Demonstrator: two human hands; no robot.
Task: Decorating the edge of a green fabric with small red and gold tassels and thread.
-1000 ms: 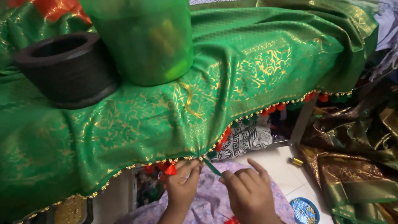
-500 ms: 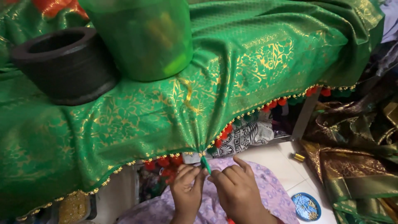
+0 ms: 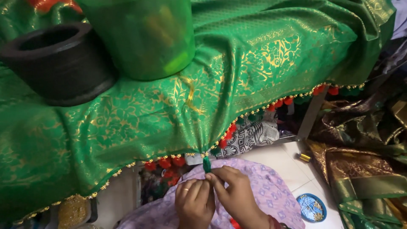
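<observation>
A green cloth with gold woven patterns (image 3: 237, 72) is spread over a raised surface, its beaded edge hanging toward me. At that edge a small green tassel (image 3: 207, 164) hangs down. My left hand (image 3: 194, 204) and my right hand (image 3: 235, 196) meet just under it, fingertips pinched together on the tassel's lower end. A ring shows on my left hand. Red pom-poms (image 3: 166, 163) hang along the hem on both sides of the tassel. My lap is covered by lilac printed fabric (image 3: 263, 191).
A black round pot (image 3: 59, 63) and a translucent green container (image 3: 144, 38) stand on the cloth at the back left. Folded brown and green fabrics (image 3: 364, 169) lie at the right. A small round blue tin (image 3: 312, 208) and a gold thread spool (image 3: 303, 157) sit on the white floor.
Both hands have moved up and closer together, to the cloth's hem. The tassel was held out slanted below the edge; now it hangs straight under the hem with both fingertips on it.
</observation>
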